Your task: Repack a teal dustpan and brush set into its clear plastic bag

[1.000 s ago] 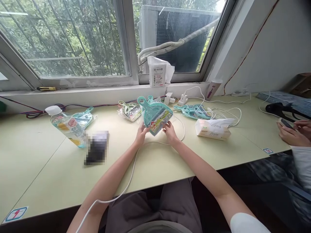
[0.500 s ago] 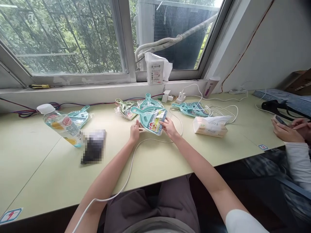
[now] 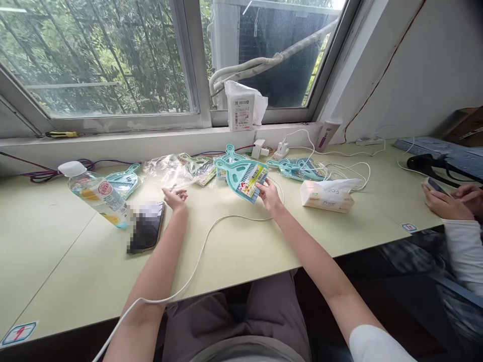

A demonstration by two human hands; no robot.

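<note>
My right hand [image 3: 269,196] grips the lower right edge of a small turquoise dustpan-and-brush set [image 3: 241,180], which is out of its wrapper. The brush bristles and a colourful label card show on its face. To the left, my left hand [image 3: 175,198] is held just above the table, fingers apart and nothing visible in them. A loose clear plastic bag [image 3: 169,170] lies just beyond its fingertips; whether they touch I cannot tell. Behind the held set are a green wrapped set [image 3: 204,168] and another turquoise one [image 3: 229,152], partly hidden.
On the left stand a tilted drink bottle [image 3: 98,193], a phone [image 3: 149,231] and a wrapped set [image 3: 126,178]. Rightward are more wrapped sets [image 3: 298,168], a tissue pack [image 3: 326,197] and white cables [image 3: 358,173]. A co-worker's hands [image 3: 449,201] hold a phone at far right.
The clear bag has come off the dustpan set and is now at the left. My left hand has left the set and moved leftward; my right hand still holds it, slightly further right.
</note>
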